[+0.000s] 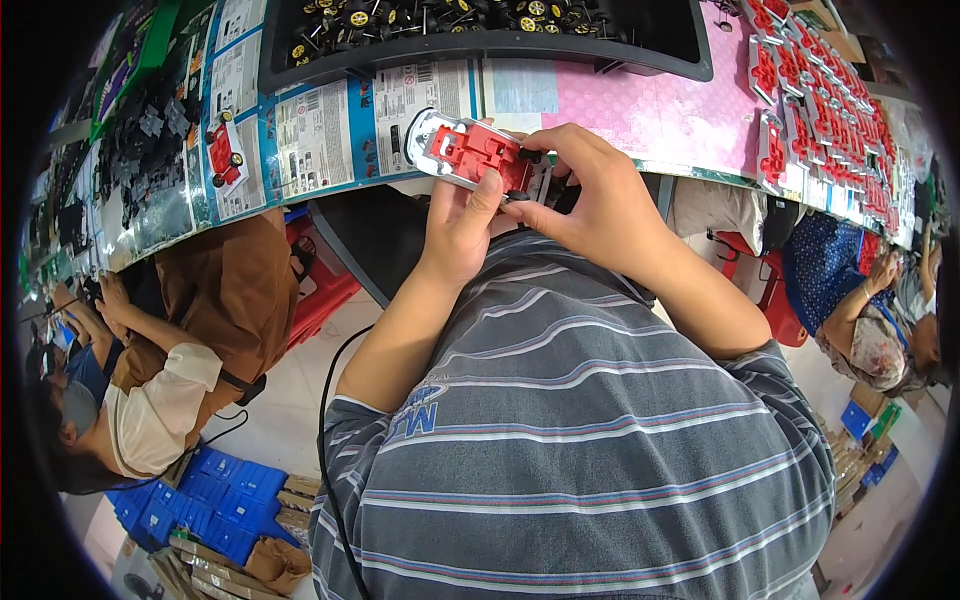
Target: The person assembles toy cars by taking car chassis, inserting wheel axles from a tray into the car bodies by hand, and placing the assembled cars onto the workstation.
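My left hand (458, 225) grips a toy car body (465, 150), white outside with a red inner chassis facing up, its thumb pressed on the red part. My right hand (612, 195) is closed around the car's right end, index finger and thumb at either side of a pair of black wheels (530, 156). The axle between these wheels is mostly hidden; I cannot tell whether it is seated in the chassis. The car is held tilted, just over the table's near edge.
A black tray (490, 45) of yellow-and-black wheels on axles stands at the back. Rows of red-and-white car bodies (815, 110) fill the table's right. Another car (225, 152) lies left, near black parts (150, 135). Co-workers sit on both sides; blue bins (215, 490) stand lower left.
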Motion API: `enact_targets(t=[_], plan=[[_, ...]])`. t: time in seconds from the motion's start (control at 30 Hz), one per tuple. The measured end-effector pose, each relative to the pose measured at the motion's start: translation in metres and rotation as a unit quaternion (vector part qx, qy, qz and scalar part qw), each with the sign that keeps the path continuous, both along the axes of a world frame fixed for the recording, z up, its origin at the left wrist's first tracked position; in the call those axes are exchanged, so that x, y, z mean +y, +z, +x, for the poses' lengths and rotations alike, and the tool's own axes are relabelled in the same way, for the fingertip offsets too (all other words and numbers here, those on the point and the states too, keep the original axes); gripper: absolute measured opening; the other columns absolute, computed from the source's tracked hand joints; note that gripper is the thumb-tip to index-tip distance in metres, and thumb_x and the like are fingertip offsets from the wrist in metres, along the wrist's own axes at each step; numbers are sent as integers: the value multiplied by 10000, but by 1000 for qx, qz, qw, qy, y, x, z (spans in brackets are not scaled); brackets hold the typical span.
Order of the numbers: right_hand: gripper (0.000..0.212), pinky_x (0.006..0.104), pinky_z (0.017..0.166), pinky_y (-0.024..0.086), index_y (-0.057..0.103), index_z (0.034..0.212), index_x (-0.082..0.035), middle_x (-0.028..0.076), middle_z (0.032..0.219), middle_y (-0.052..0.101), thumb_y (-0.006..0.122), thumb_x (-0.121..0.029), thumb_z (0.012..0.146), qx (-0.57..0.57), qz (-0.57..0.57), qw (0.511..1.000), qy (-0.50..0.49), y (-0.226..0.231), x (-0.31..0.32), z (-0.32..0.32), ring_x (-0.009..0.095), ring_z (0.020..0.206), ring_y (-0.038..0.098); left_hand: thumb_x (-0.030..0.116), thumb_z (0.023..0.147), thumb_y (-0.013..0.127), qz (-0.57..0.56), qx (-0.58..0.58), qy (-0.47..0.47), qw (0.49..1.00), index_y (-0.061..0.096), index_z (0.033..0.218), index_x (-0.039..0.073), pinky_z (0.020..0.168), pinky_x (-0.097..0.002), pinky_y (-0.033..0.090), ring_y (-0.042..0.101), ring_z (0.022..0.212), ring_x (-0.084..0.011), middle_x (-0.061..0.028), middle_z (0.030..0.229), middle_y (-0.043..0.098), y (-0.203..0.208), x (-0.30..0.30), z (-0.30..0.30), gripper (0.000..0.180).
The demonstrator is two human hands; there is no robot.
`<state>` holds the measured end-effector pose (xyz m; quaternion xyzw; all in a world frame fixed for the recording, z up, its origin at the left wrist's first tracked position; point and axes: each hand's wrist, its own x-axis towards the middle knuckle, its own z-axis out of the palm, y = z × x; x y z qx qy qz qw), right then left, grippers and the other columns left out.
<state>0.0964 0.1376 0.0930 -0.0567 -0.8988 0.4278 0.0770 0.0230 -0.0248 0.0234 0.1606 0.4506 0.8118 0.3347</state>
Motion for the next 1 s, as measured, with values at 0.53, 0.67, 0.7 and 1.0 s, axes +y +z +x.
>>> enact_targets(t=[0.53, 0.67, 0.7, 1.0], plan=[[512, 336, 696, 538, 645, 1111, 1, 131, 974, 666, 866, -225, 709, 82, -12, 996, -30, 7, -7, -27, 254, 778, 652, 201, 1010, 610, -27, 71, -63, 995, 477, 1281, 31, 702, -242, 492, 574, 832, -96, -55, 1075, 603, -15, 4, 13, 346], [544, 360, 716, 562, 648, 1087, 23, 156, 972, 663, 888, -248, 680, 5, -48, 998, -34, 14, -6, -27, 290, 802, 675, 151, 1008, 606, -53, 114, -119, 985, 490, 1254, 19, 774, -267, 494, 578, 898, -106, -59, 1098, 597, -10, 3, 8, 302], [544, 360, 716, 562, 648, 1087, 23, 156, 972, 663, 888, -248, 680, 5, -49, 998, -33, 14, -6, -27, 290, 802, 675, 145, 1013, 594, -47, 162, -104, 980, 495, 1248, 15, 802, -278, 492, 577, 919, -110, -58, 1098, 596, -9, 4, 9, 286], [215, 292, 650, 459, 650, 836, 8, 79, 788, 652, 798, -145, 811, -25, -78, 996, -26, 1, 42, 24, 189, 694, 590, 256, 1009, 587, -89, 12, -124, 988, 457, 1395, 48, 664, -205, 479, 594, 966, -82, -53, 1290, 603, -5, 2, 5, 457]])
